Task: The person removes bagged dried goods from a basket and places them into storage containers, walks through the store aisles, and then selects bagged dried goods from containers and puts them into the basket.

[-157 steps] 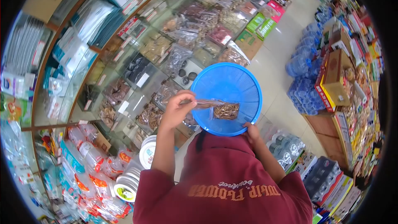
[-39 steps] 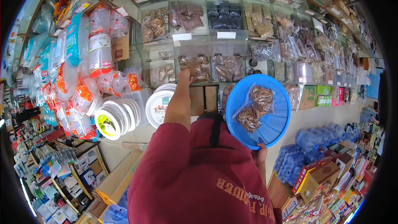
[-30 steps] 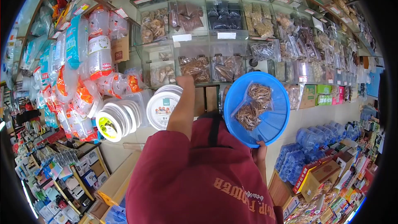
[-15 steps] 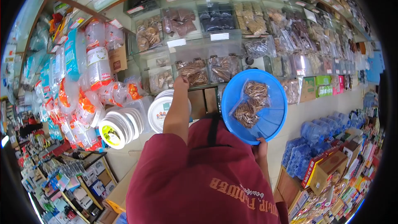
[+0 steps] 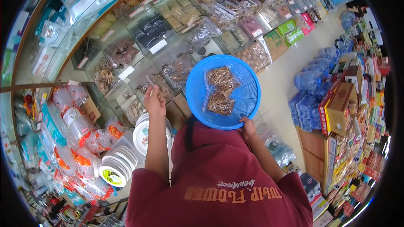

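Observation:
My right hand [image 5: 248, 127] grips the near rim of a round blue plastic basket [image 5: 195, 96]. Inside the basket lie clear bags of thin brown dried strips [image 5: 221, 102]. My left hand [image 5: 155, 102] is raised at the glass shelf bins, its fingers closed at the top edge of a clear bag of brown dried goods [image 5: 165, 86]; the bag's lower part is still over its bin. Just right of it, another bin holds a similar bag of brown dried pieces [image 5: 179, 69]. White-lidded tubs [image 5: 142, 136] stand below my left forearm.
Glass shelves with bagged dried goods [image 5: 152, 27] run across the front. Plastic bottles with orange labels [image 5: 80, 128] crowd the left. Blue-wrapped water bottles [image 5: 305, 111] and cartons [image 5: 340, 103] stand to the right, beyond tiled floor [image 5: 275, 87].
The view has turned to the right and tilted. My left hand has drawn back slightly from the bin, and the blue basket is still in my right hand.

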### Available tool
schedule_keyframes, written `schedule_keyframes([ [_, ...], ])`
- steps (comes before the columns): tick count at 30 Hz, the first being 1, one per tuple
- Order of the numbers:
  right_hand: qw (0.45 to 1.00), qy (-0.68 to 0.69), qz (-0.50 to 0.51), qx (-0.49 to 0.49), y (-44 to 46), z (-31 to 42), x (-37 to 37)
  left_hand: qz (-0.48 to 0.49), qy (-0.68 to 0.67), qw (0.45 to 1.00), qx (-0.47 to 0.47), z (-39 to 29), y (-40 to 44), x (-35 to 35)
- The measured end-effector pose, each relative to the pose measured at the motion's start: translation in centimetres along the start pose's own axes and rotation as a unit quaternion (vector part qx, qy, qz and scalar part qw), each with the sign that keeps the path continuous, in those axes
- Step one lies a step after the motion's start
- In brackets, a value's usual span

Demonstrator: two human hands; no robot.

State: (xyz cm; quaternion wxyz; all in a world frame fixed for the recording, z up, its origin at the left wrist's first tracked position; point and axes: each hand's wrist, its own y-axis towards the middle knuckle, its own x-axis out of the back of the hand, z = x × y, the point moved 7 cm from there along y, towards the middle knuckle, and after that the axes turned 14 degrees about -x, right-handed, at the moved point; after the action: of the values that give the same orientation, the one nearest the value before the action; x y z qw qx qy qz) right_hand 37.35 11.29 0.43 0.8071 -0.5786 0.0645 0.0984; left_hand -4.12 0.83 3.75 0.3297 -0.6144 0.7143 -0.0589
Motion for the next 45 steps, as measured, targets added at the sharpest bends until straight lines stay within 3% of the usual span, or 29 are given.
schedule_keyframes([
  [5,1.0,-0.015,-0.027,0.0,0.0,-0.4,1.5,0.184,0.172,0.965,-0.072,-2.4,-9.9,-8.8],
  [7,1.0,0.0,-0.029,0.003,-1.1,-0.3,1.6,0.325,0.093,0.94,-0.043,-1.3,-13.4,-12.0],
  [11,0.998,0.05,-0.037,0.02,-2.8,-1.0,2.9,0.432,0.022,0.901,0.036,1.8,-17.0,-14.7],
  [13,0.996,0.078,-0.035,0.032,-3.7,-1.4,4.0,0.497,0.265,0.823,-0.076,5.6,-16.1,-13.4],
  [14,0.994,0.094,-0.03,0.042,-4.1,-1.6,4.5,0.508,0.267,0.816,-0.072,6.5,-16.2,-12.9],
  [15,0.993,0.106,-0.033,0.046,-4.0,-2.2,5.5,0.526,0.411,0.711,-0.22,6.1,-16.5,-12.4],
  [16,0.99,0.123,-0.034,0.057,-3.6,-2.8,6.5,0.518,0.529,0.568,-0.36,5.9,-17.1,-12.1],
  [17,0.987,0.141,-0.035,0.068,-3.4,-3.3,7.6,0.529,0.525,0.56,-0.362,6.3,-17.2,-11.6],
  [19,0.982,0.167,-0.044,0.074,-4.0,-3.9,9.2,0.484,0.495,0.551,-0.466,5.3,-17.7,-11.1],
  [20,0.979,0.18,-0.05,0.076,-4.2,-4.1,9.8,0.495,0.491,0.543,-0.469,5.7,-17.8,-11.0],
  [23,0.971,0.229,-0.023,0.067,-5.9,-3.6,10.3,0.471,0.512,0.628,-0.35,7.2,-15.9,-10.4],
  [24,0.968,0.24,-0.024,0.073,-5.9,-3.6,11.1,0.481,0.509,0.621,-0.352,8.0,-15.6,-10.8],
  [26,0.974,0.218,-0.026,0.061,-5.5,-4.2,13.2,0.499,0.513,0.648,-0.26,10.8,-14.4,-11.1],
  [30,0.969,0.206,-0.083,0.108,-4.4,-4.3,17.3,0.536,0.488,0.651,-0.225,13.9,-15.6,-14.9],
  [32,0.975,0.139,-0.104,0.139,-4.3,-3.6,19.1,0.53,0.478,0.674,-0.191,15.7,-16.3,-16.9],
  [36,0.974,0.128,-0.097,0.16,-5.2,-0.8,21.5,0.561,0.467,0.653,-0.205,20.4,-16.6,-20.4],
  [39,0.975,0.113,-0.085,0.172,-5.6,2.3,23.6,0.552,0.416,0.704,-0.162,22.4,-18.0,-22.9],
  [40,0.979,0.081,-0.083,0.17,-6.8,3.8,24.1,0.556,0.417,0.7,-0.168,22.8,-18.3,-23.5],
  [42,0.98,0.053,-0.083,0.172,-7.4,5.7,25.7,0.586,0.422,0.689,-0.051,24.9,-19.7,-23.7],
  [45,0.987,-0.021,-0.087,0.135,-7.2,7.4,28.5,0.573,0.449,0.685,-0.026,26.2,-21.7,-24.1],
])
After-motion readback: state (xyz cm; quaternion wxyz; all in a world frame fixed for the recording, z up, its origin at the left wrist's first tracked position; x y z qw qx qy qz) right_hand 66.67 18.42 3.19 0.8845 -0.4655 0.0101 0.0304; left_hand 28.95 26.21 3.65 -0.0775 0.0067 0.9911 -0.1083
